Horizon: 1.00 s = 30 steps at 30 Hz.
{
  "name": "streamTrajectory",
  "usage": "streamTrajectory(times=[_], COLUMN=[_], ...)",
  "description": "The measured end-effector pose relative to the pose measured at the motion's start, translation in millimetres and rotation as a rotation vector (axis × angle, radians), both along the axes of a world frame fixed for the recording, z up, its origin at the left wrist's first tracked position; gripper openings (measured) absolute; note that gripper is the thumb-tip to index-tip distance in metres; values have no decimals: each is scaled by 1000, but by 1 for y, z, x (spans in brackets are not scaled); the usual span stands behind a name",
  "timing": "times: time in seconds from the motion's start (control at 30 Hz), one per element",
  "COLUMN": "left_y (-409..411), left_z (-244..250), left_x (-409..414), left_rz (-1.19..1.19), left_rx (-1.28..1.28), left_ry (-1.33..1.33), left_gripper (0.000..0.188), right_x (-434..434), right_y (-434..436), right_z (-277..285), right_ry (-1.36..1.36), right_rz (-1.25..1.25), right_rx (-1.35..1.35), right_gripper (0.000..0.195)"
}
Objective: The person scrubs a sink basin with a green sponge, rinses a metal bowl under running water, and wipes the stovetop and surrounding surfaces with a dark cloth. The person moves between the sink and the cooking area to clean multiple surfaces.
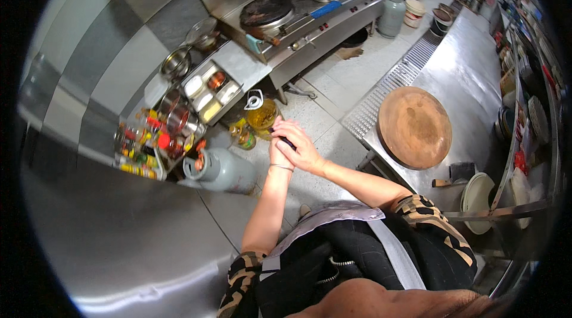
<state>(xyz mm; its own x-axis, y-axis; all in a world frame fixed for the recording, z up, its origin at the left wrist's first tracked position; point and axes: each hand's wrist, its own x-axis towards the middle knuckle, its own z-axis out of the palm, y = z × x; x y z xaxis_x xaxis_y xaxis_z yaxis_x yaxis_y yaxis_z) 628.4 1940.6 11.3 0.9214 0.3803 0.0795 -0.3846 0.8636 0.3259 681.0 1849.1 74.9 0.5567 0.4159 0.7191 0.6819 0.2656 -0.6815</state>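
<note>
My right hand (304, 148) is laid over my left hand (278, 153) in front of my body, above the tiled floor. A small dark object (287, 143) shows between my right thumb and fingers, on top of the left hand; what it is cannot be made out. The right hand covers most of my left fingers, so their grip is hidden. A thin bracelet (282, 167) circles my left wrist. Just beyond the hands, a large clear jug of yellow oil (262, 115) and a smaller bottle (243, 137) stand on the floor.
A round wooden chopping block (415, 128) and a cleaver (460, 174) lie on the steel table (464, 72) at right. Gas cylinders (230, 170) stand on the floor. Seasoning containers (210, 94) are at left, before the wok range (308, 27). A plate rack (518, 130) borders the right.
</note>
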Motion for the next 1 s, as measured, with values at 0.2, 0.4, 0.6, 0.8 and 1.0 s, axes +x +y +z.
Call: streamTrajectory(times=[0.2, 0.4, 0.6, 0.8, 1.0], left_y=[2, 47, 169, 204, 302], left_z=[42, 42, 60, 74, 27], left_x=[135, 297, 463, 598, 744], left_rz=[-207, -219, -454, -330, -315], left_rx=[231, 463, 281, 350, 180], left_ry=[377, 155, 65, 259, 248], left_gripper=[45, 49, 53, 43, 36], right_x=[155, 302, 383, 594, 765], right_y=[28, 64, 153, 222, 290], right_z=[-4, -13, 45, 32, -11], right_ry=[481, 845, 27, 246, 1043], right_rz=[-269, -375, -349, -494, 8], right_rx=[-159, 321, -85, -47, 371], right_gripper=[22, 20, 23, 17, 19])
